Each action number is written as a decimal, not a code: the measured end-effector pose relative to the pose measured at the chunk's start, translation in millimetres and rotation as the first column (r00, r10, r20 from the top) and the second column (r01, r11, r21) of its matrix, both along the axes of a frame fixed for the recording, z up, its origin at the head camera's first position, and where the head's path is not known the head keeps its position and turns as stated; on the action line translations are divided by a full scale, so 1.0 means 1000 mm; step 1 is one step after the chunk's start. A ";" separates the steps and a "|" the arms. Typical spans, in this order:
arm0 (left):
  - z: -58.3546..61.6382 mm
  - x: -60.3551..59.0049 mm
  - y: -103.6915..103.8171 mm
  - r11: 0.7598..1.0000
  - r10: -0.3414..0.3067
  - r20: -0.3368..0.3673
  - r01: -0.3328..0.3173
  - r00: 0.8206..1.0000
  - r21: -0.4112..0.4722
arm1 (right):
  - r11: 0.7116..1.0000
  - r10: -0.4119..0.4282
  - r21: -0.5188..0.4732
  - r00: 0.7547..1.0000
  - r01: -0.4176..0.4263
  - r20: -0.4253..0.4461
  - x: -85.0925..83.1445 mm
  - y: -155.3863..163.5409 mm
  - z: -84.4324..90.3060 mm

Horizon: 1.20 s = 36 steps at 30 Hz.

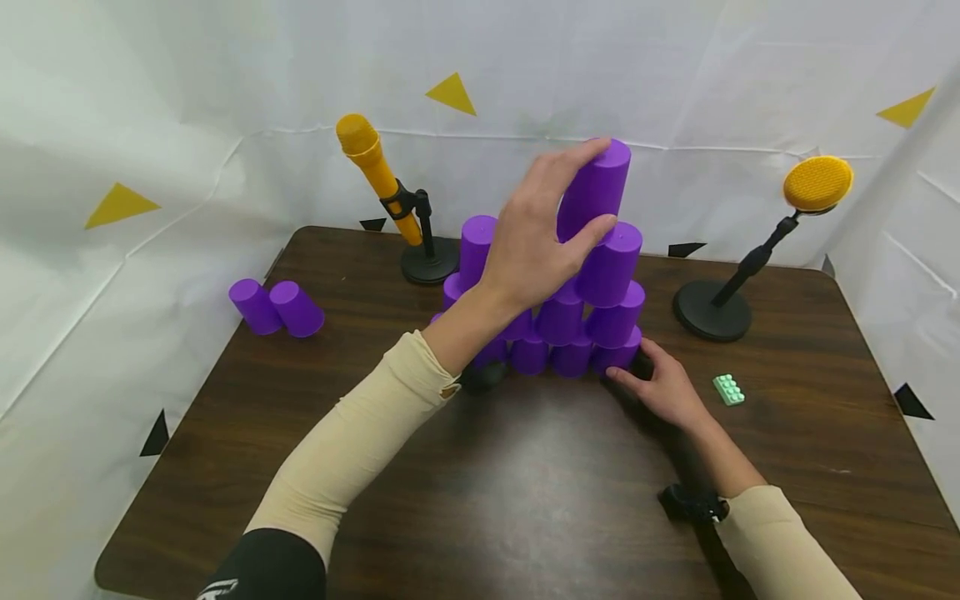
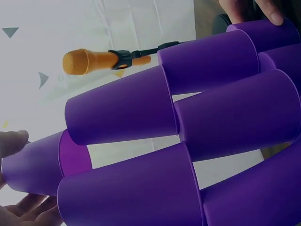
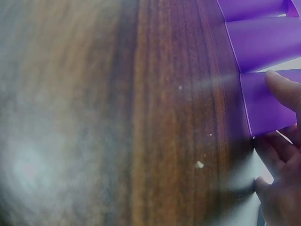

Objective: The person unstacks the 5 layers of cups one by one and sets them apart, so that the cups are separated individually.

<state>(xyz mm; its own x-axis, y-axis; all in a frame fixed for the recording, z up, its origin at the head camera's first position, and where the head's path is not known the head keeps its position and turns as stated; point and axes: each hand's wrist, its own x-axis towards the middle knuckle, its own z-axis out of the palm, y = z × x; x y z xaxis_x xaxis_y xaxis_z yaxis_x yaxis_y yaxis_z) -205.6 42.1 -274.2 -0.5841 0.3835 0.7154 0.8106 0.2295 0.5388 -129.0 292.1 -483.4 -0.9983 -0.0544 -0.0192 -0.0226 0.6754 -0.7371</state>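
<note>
Topping the cup pyramid [image 1: 566, 321]: the left hand [image 1: 536, 242] holds the top cup [image 1: 596, 187] tilted at the peak, its grip wrapped around the cup's side.

To my eye, the cup should be levelled and eased straight down, light in the grip, so the tiers below are not nudged. The right hand [image 1: 663, 387] lies on the dark surface [image 1: 525, 475], fingers loosely extended against the corner cup [image 1: 618, 354] of the bottom row, grasping nothing. The pyramid stands mid-surface, toward the back: matte purple cups, mouth down, tapered. Two spare cups [image 1: 276, 307] lie well apart to the left.
</note>
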 end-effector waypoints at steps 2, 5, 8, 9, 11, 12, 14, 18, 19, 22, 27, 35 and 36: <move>0.000 0.000 0.000 1.000 0.000 0.010 0.000 1.000 0.001 | 1.000 -0.001 0.001 1.000 0.001 0.003 0.001 0.000 0.001; 0.001 -0.001 -0.002 1.000 -0.007 0.013 0.007 1.000 0.015 | 1.000 -0.004 0.000 1.000 0.004 0.003 0.001 -0.001 0.001; 0.004 -0.001 -0.008 0.999 -0.017 -0.004 0.017 1.000 0.051 | 1.000 -0.004 -0.003 1.000 0.004 0.001 0.001 -0.001 0.002; 0.006 -0.001 -0.011 0.997 -0.019 -0.013 0.020 1.000 0.070 | 1.000 -0.003 -0.003 1.000 0.003 0.000 0.001 -0.001 0.002; 0.009 0.001 -0.021 0.993 -0.019 -0.027 0.022 0.999 0.114 | 1.000 -0.001 -0.002 1.000 0.001 -0.003 0.001 -0.002 0.001; 0.012 0.003 -0.028 0.990 -0.017 -0.034 0.021 0.999 0.137 | 1.000 -0.001 -0.002 1.000 0.001 -0.005 0.001 -0.002 0.001; 0.015 0.006 -0.043 0.982 -0.009 -0.050 0.018 0.999 0.190 | 1.000 -0.001 0.000 1.000 0.001 -0.007 0.000 -0.002 0.001; 0.018 0.016 -0.083 0.957 0.062 -0.064 -0.041 0.996 0.286 | 1.000 -0.002 0.002 1.000 0.002 -0.002 0.000 -0.002 0.001; 0.018 0.019 -0.095 0.950 0.092 -0.061 -0.069 0.994 0.304 | 1.000 0.000 0.002 1.000 0.000 0.001 0.000 -0.002 0.001; 0.013 0.028 -0.132 0.925 0.193 0.003 -0.183 0.981 0.334 | 1.000 0.003 0.002 1.000 -0.003 0.014 0.000 -0.001 0.001; -0.016 0.027 -0.189 0.866 0.340 0.212 -0.393 0.916 0.309 | 1.000 0.000 0.005 1.000 0.000 0.021 0.000 0.000 0.001; -0.130 -0.019 -0.252 0.791 0.570 0.267 -0.607 0.777 0.078 | 1.000 -0.002 -0.001 1.000 0.002 0.021 0.000 0.000 0.002; -0.141 -0.022 -0.255 0.786 0.581 0.265 -0.615 0.769 0.061 | 1.000 -0.001 -0.001 1.000 0.001 0.021 0.000 0.000 0.002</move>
